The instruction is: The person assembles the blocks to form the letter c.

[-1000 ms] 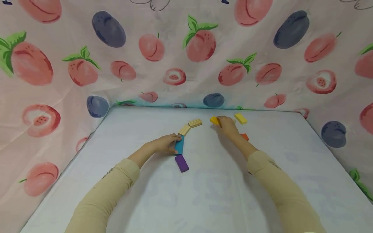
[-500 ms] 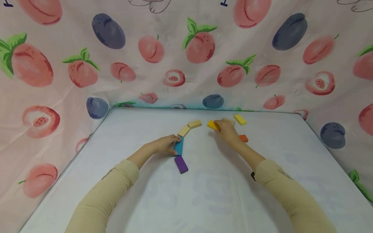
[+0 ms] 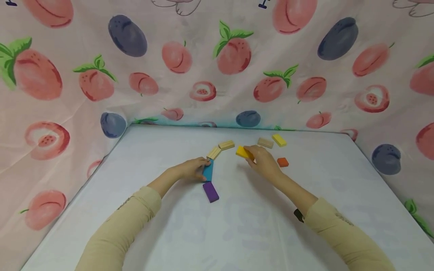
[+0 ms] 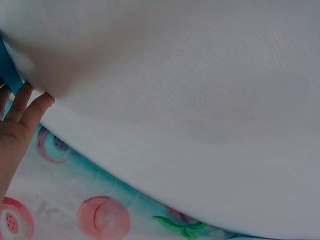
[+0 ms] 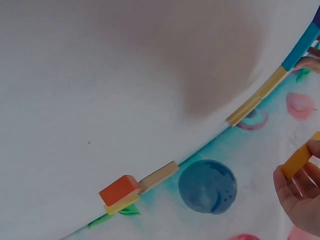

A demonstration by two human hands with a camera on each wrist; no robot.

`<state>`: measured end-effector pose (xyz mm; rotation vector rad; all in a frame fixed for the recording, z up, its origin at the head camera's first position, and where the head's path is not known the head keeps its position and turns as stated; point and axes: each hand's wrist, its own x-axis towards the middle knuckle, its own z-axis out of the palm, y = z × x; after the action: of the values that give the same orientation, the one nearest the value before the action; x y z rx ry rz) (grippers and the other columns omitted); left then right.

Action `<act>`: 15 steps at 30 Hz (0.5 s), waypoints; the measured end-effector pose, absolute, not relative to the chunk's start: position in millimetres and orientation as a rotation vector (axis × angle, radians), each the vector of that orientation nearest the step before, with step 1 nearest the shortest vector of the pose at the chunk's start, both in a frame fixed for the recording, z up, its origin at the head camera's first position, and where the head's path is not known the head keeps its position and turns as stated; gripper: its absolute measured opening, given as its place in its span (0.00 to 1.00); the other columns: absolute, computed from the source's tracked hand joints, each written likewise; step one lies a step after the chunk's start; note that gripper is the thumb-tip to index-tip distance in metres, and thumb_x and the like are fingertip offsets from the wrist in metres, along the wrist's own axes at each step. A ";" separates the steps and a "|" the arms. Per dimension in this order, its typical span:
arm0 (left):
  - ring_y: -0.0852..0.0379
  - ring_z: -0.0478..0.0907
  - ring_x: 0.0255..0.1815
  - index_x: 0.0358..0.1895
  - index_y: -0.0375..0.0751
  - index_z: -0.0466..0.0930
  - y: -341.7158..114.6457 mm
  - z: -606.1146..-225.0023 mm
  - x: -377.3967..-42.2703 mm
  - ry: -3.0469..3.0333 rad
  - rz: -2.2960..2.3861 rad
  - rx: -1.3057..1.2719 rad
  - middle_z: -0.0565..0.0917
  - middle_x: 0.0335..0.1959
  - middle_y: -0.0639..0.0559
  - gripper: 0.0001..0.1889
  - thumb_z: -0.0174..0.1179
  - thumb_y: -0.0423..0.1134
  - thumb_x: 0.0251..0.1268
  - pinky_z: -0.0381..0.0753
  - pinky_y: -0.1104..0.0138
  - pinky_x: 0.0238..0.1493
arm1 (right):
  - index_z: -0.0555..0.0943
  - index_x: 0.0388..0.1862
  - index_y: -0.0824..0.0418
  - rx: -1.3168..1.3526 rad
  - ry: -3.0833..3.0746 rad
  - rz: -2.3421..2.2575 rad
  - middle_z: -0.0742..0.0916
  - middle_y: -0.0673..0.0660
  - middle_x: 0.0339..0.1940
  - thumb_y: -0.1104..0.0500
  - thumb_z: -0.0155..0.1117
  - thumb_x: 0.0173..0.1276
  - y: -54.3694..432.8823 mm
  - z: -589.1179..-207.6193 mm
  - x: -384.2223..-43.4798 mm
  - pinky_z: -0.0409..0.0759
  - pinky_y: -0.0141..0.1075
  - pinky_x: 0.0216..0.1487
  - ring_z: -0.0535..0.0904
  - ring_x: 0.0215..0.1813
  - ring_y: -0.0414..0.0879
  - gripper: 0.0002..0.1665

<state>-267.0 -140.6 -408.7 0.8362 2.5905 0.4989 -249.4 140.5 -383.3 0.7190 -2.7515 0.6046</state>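
Fingers (image 3: 252, 149) of the person's right hand (image 3: 266, 162) pinch a golden-yellow block (image 3: 242, 152), which my remote feed shows raised above the white table (image 3: 257, 229), just right of two pale wooden blocks (image 3: 214, 152). Thumb and forefinger apart, the left hand (image 3: 191, 168) touches a blue block (image 3: 208, 171) between those and a purple block (image 3: 211, 192); I cannot tell whether it grips. Tan (image 3: 265, 142), lemon-yellow (image 3: 279, 140) and orange-red (image 3: 283, 162) blocks lie beyond the right hand.
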 end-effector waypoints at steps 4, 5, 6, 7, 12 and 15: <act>0.40 0.57 0.73 0.69 0.34 0.61 -140.0 -409.4 -266.6 2.589 0.499 0.847 0.60 0.71 0.36 0.35 0.62 0.43 0.62 0.57 0.51 0.73 | 0.76 0.55 0.69 0.767 -2.720 0.613 0.84 0.64 0.49 0.67 0.67 0.59 138.8 -382.4 -235.7 0.82 0.46 0.52 0.79 0.48 0.57 0.24; 0.39 0.57 0.73 0.69 0.34 0.61 -140.0 -409.3 -266.6 2.592 0.497 0.851 0.60 0.71 0.36 0.35 0.62 0.43 0.62 0.58 0.51 0.73 | 0.77 0.55 0.69 0.785 -2.711 0.616 0.84 0.64 0.48 0.67 0.67 0.58 138.0 -382.2 -232.3 0.82 0.46 0.51 0.79 0.47 0.56 0.24; 0.39 0.57 0.72 0.69 0.34 0.61 -140.0 -409.4 -266.7 2.595 0.492 0.857 0.61 0.71 0.36 0.35 0.62 0.43 0.62 0.58 0.51 0.73 | 0.77 0.55 0.69 0.804 -2.702 0.613 0.85 0.64 0.48 0.67 0.68 0.58 137.1 -382.1 -229.1 0.82 0.45 0.51 0.80 0.46 0.56 0.24; 0.39 0.57 0.72 0.69 0.34 0.61 -140.0 -409.0 -266.5 2.594 0.493 0.851 0.61 0.71 0.36 0.35 0.62 0.43 0.62 0.58 0.51 0.73 | 0.77 0.55 0.69 0.814 -2.702 0.610 0.85 0.63 0.47 0.67 0.68 0.58 135.9 -382.2 -226.0 0.83 0.45 0.50 0.80 0.46 0.55 0.24; 0.40 0.58 0.72 0.69 0.33 0.61 -139.7 -408.9 -267.5 2.597 0.490 0.840 0.62 0.70 0.36 0.35 0.63 0.43 0.62 0.58 0.52 0.73 | 0.77 0.55 0.68 0.849 -2.730 0.596 0.85 0.62 0.47 0.66 0.69 0.58 130.0 -382.4 -212.8 0.83 0.43 0.50 0.80 0.44 0.52 0.25; 0.40 0.58 0.72 0.69 0.33 0.61 -139.7 -409.8 -267.9 2.596 0.491 0.845 0.62 0.70 0.36 0.35 0.63 0.42 0.62 0.58 0.52 0.73 | 0.77 0.55 0.67 0.858 -2.759 0.593 0.85 0.61 0.48 0.65 0.69 0.57 127.3 -383.0 -204.7 0.83 0.42 0.50 0.81 0.45 0.51 0.25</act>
<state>-267.9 -139.7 -409.8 0.8455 2.5960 0.4914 -204.7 127.3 -383.0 0.8584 -2.7589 0.5931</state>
